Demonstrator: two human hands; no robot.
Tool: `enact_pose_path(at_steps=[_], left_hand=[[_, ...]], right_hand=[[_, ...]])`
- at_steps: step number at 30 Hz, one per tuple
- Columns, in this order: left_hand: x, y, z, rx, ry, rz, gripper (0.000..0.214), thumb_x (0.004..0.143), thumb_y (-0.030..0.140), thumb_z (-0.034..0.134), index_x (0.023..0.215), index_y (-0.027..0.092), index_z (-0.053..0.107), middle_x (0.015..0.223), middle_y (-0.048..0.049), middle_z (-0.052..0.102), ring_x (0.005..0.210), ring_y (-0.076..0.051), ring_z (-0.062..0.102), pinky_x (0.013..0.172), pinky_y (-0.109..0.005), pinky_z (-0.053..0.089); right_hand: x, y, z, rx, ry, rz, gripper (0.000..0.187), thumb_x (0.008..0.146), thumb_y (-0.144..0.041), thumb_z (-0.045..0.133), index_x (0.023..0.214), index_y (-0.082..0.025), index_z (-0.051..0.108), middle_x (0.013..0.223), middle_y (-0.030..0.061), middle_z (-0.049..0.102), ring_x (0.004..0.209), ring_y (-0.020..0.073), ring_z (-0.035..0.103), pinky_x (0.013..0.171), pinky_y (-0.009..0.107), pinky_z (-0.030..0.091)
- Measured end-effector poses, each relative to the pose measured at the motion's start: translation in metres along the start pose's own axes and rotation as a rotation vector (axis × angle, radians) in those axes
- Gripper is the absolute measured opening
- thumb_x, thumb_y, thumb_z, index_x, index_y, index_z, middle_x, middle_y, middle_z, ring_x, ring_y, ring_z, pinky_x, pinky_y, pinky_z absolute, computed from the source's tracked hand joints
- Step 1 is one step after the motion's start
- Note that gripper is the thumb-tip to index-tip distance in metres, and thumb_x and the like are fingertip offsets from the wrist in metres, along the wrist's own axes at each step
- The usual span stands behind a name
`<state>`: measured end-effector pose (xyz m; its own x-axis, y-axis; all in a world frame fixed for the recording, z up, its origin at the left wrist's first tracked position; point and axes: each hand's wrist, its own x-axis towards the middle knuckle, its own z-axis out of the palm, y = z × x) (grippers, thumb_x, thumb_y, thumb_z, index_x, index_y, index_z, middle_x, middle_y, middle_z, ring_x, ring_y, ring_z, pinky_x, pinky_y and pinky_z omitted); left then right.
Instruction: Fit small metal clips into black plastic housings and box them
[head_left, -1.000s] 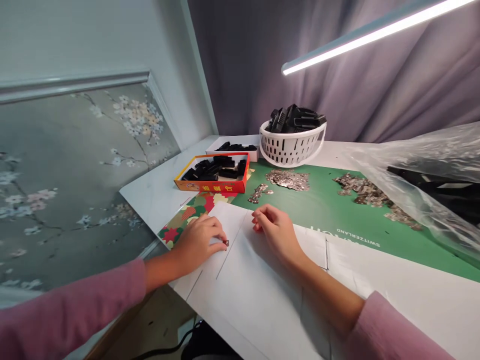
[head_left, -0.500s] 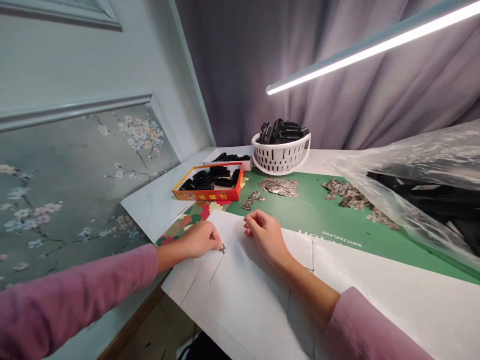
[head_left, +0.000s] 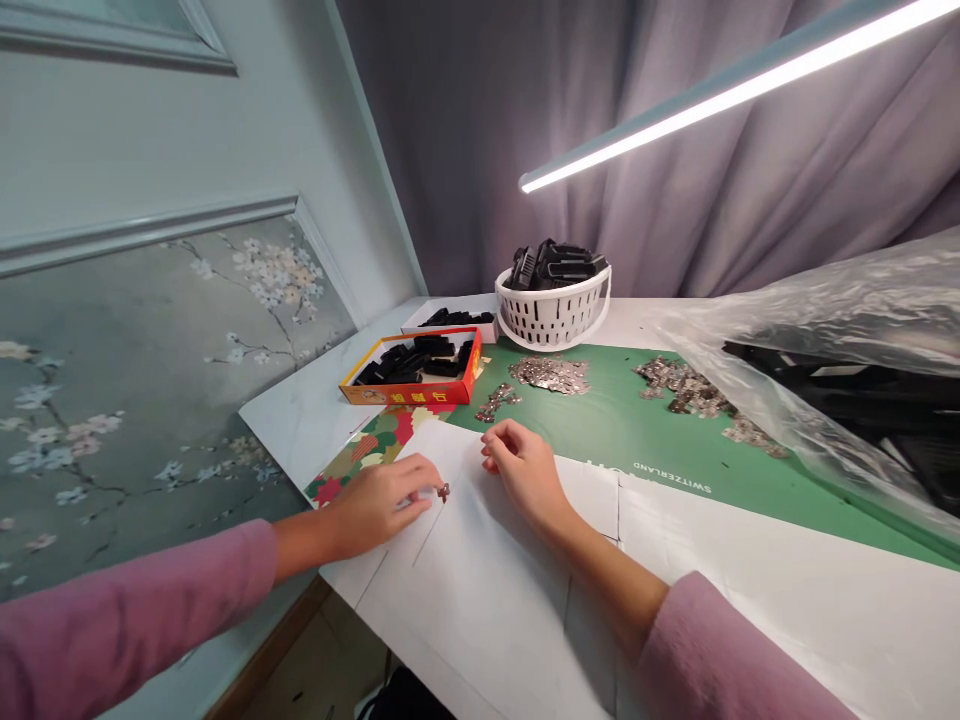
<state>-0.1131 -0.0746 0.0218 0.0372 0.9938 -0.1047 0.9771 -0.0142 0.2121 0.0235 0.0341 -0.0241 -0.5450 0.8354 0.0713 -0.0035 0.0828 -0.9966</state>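
A small shiny metal piece (head_left: pixel 443 492) sits on the white paper (head_left: pixel 480 590), by a drawn line. My left hand (head_left: pixel 382 505) is right beside it, thumb and index finger apart, the index fingertip close to or touching the piece; I cannot tell which. To the right, my right hand (head_left: pixel 525 470) rests over the paper with its fingers curled in and pinched. Whatever those fingers hold, if anything, is hidden. Beyond the hands lie a small cluster of metal pieces (head_left: pixel 498 401) and a larger pile of metal pieces (head_left: pixel 551 374) on the green mat (head_left: pixel 600 425).
An orange-red box (head_left: pixel 409 393) with black parts stands at the back left, a white box (head_left: pixel 487 330) behind it. A white basket (head_left: pixel 553 315) heaped with black parts is at the back. More metal pieces (head_left: pixel 694 388) and a clear plastic bag (head_left: pixel 817 310) lie right, under a light bar (head_left: pixel 735 95).
My left hand has loosened its pinch on the small metal piece and drawn back slightly left, fingers parting. The piece stays on the paper. My right hand keeps its curled pose.
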Motion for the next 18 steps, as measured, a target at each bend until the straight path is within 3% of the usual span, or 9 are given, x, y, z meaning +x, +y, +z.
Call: enact_pose_path(at_steps=[4, 9, 12, 18], left_hand=[[-0.01, -0.003, 0.0, 0.08, -0.05, 0.143, 0.034, 0.078, 0.012, 0.038, 0.107, 0.025, 0.05, 0.111, 0.0004, 0.055, 0.1, -0.017, 0.047, 0.085, -0.032, 0.037], [-0.015, -0.005, 0.001, 0.146, -0.105, 0.164, 0.036, 0.078, 0.012, 0.037, 0.112, 0.019, 0.047, 0.121, -0.0025, 0.047, 0.11, -0.02, 0.039, 0.089, -0.035, 0.035], [-0.017, 0.003, -0.002, 0.155, -0.123, 0.109, 0.036, 0.078, 0.016, 0.039, 0.113, 0.02, 0.046, 0.121, -0.002, 0.048, 0.111, -0.021, 0.038, 0.088, -0.037, 0.036], [-0.015, 0.03, 0.003, 0.13, -0.048, -0.125, 0.036, 0.081, 0.029, 0.036, 0.11, 0.013, 0.049, 0.114, -0.0112, 0.051, 0.104, -0.029, 0.044, 0.079, -0.047, 0.04]], right_hand=[[0.0, 0.0, -0.001, 0.001, -0.008, 0.002, 0.014, 0.07, -0.025, 0.04, 0.062, -0.014, 0.045, 0.059, -0.0007, 0.05, 0.052, 0.009, 0.049, 0.051, 0.018, 0.037], [0.0, 0.002, -0.002, -0.007, -0.022, -0.008, 0.014, 0.071, -0.024, 0.04, 0.062, -0.014, 0.045, 0.058, -0.0013, 0.05, 0.053, 0.0091, 0.05, 0.053, 0.019, 0.037], [0.0, 0.002, -0.002, -0.012, -0.027, -0.016, 0.014, 0.071, -0.022, 0.04, 0.061, -0.014, 0.045, 0.058, -0.0015, 0.05, 0.053, 0.0092, 0.05, 0.053, 0.019, 0.036], [-0.001, 0.0, -0.002, -0.002, -0.026, -0.018, 0.014, 0.071, -0.023, 0.04, 0.062, -0.014, 0.046, 0.056, -0.0017, 0.05, 0.052, 0.009, 0.049, 0.052, 0.018, 0.035]])
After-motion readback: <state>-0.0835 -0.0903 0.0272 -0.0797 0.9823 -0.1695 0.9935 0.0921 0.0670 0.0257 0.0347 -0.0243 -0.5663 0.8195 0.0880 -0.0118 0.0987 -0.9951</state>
